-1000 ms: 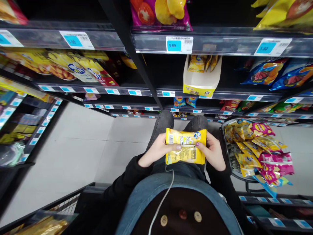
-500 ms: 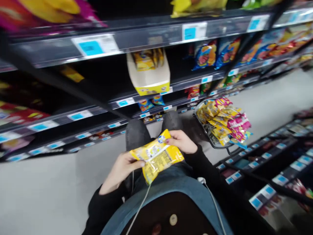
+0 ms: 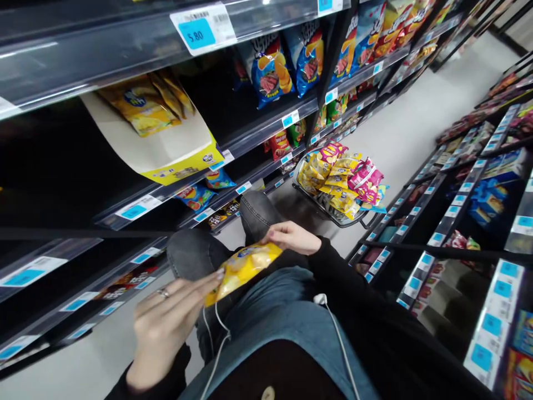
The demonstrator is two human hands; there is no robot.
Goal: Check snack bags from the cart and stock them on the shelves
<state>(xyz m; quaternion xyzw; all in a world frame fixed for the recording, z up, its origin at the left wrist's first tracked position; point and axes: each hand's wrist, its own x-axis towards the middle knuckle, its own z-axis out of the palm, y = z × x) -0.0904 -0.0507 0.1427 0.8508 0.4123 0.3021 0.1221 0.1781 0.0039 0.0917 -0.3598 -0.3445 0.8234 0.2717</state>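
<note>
Person's clothing: dark outerwear, blue front, grey trousers.
Sleeves [image 3: 338, 271] were long and black; trousers [image 3: 192, 253], faded grey, had a stitched seam. The blue front [image 3: 270, 308] bordered a dark brown curved panel [image 3: 245, 378] with one pale round button [image 3: 268, 393]. Thin white cords [image 3: 339, 344] hung down both sides; a silver-coloured ring [image 3: 162, 293] circled one left hand [image 3: 166, 319] finger.

Even light reaches the hands [image 3: 162, 318] and the floor [image 3: 470, 83] ahead to their right, while the shelf recess [image 3: 41, 172] ahead to their left sinks into black. Glare streaks the shelf edge [image 3: 125, 53] beyond them; price labels [image 3: 33, 271] leftward blur.
</note>
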